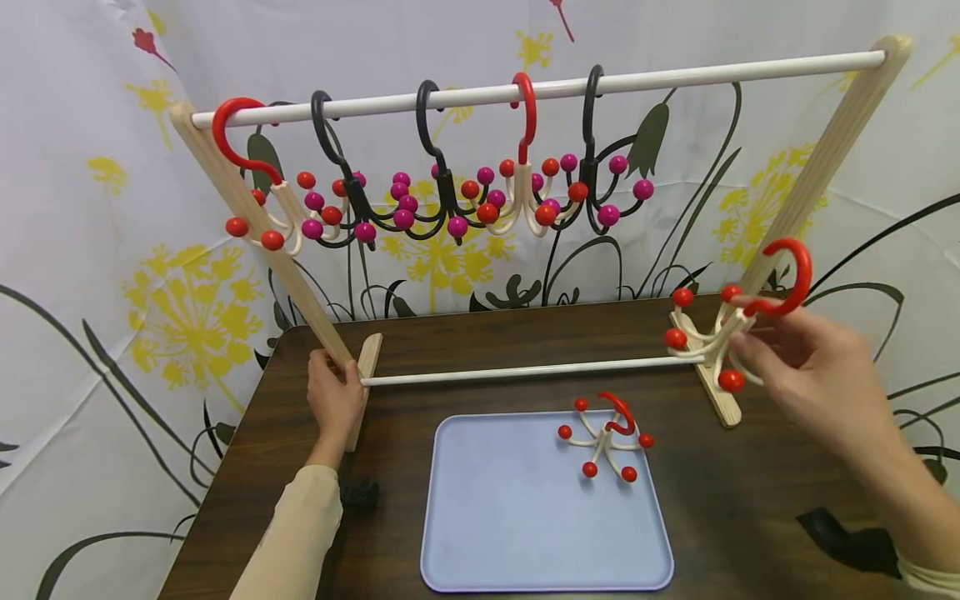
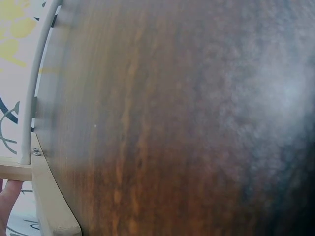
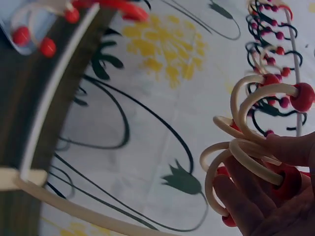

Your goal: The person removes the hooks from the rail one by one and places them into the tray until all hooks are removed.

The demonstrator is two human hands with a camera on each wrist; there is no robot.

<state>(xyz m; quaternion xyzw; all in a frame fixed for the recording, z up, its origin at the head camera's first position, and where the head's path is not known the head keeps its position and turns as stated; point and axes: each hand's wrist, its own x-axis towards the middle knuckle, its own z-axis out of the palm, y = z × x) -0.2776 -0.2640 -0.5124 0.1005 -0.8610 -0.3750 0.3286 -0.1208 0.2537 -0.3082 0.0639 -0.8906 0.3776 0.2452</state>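
My right hand holds a cream multi-arm hanger by its stem, at the right end of a wooden rack. It has a red hook and red balls on its arm tips. In the right wrist view its curved cream arms lie against the fingers. Low on the rack's left post, my left hand grips the wood. The left wrist view shows only part of a finger there. A matching cream hanger lies on a pale blue tray, its red hook up.
On the white top rod hang several hangers, some black with magenta balls, others cream with red balls. A lower white rod joins the posts above the dark wooden table. Flowered cloth hangs behind.
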